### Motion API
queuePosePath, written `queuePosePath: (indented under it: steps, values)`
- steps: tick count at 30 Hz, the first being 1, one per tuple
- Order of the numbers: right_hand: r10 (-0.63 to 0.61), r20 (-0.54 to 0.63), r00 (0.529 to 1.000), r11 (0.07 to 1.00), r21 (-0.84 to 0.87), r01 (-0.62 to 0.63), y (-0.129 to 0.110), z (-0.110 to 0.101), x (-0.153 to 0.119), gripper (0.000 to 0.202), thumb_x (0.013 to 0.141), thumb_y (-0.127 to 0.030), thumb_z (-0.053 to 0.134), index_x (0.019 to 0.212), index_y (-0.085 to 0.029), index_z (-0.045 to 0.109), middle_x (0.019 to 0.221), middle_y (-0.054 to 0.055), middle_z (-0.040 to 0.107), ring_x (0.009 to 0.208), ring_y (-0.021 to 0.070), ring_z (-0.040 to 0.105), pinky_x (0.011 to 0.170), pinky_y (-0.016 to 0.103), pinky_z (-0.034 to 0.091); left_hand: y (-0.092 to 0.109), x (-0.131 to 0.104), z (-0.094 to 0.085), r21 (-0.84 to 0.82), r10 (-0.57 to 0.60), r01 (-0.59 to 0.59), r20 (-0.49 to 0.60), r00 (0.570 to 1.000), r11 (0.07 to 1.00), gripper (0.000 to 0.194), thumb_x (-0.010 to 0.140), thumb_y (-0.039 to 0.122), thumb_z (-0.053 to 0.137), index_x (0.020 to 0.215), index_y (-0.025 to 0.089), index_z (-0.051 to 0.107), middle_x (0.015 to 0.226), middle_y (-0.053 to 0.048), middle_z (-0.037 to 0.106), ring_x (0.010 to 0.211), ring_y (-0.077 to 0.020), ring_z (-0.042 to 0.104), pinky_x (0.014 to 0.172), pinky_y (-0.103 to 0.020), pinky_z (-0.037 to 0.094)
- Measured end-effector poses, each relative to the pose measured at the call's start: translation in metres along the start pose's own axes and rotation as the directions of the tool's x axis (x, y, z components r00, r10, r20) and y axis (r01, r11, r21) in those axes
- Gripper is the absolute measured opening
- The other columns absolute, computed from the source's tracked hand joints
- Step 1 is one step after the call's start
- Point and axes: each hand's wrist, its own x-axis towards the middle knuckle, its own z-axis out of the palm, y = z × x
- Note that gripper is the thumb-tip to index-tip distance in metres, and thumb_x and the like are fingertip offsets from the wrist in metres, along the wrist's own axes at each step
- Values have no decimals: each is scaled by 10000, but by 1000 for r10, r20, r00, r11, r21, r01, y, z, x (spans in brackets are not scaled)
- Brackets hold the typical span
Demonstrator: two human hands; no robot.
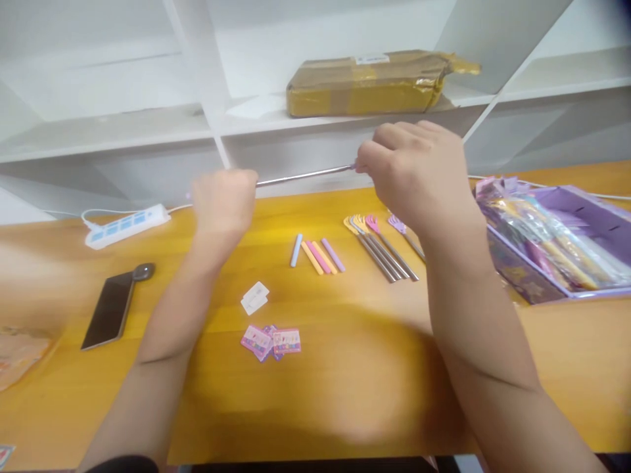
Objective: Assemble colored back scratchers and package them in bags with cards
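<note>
Both of my hands are raised over the back of the desk, holding a thin metal rod stretched between them. My left hand is closed around its left end, with a bit of purple past the fist. The rod's right end is in the closed fingers of my right hand. Below lie several coloured tubes: a blue one and a purple one flank orange and pink ones. Metal sticks with coloured claw-shaped heads lie beside my right forearm.
A purple box with wrapped packets stands right. Small cards and white labels lie mid-desk. At left are a phone, a dark round object and a power strip. A taped parcel sits on the shelf.
</note>
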Motion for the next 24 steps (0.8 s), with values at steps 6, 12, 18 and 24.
queuePosePath:
  steps: [6, 12, 18, 24]
  values:
    - [-185, -79, 980, 983, -26, 183, -36, 1, -6, 428, 1172, -124, 326, 1015, -199, 717, 1005, 87, 677, 888, 205, 499, 807, 386, 234, 21, -8, -1, 27, 65, -67, 90, 994, 997, 335, 951, 26, 537, 956, 202, 822, 854, -133, 774, 830, -318, 746, 722, -392, 459]
    - [-252, 22, 967, 958, 146, 247, -63, 8, -10, 226, 1142, -170, 520, 1050, -182, 726, 1006, 72, 718, 751, 173, 446, 712, 347, 219, -3, -2, 0, 215, 305, -316, 86, 949, 924, 341, 947, 54, 509, 913, 201, 815, 801, -131, 766, 821, -334, 776, 674, -387, 418]
    - [-198, 58, 978, 936, 308, 171, -49, 5, -10, 69, 1083, -187, 683, 1054, -191, 745, 1027, 48, 756, 801, 158, 561, 683, 323, 210, -12, 0, 2, 253, 376, -370, 28, 926, 894, 338, 910, 38, 503, 858, 204, 792, 718, -118, 710, 696, -303, 716, 623, -372, 327]
    - [-172, 73, 982, 915, 380, 132, -46, -4, -12, 73, 1059, -209, 731, 990, -193, 747, 984, 40, 773, 811, 162, 607, 692, 319, 238, -17, 1, 11, 152, 467, -441, -291, 835, 885, 382, 990, 70, 471, 662, 197, 619, 557, -42, 469, 512, -177, 405, 598, -359, 161]
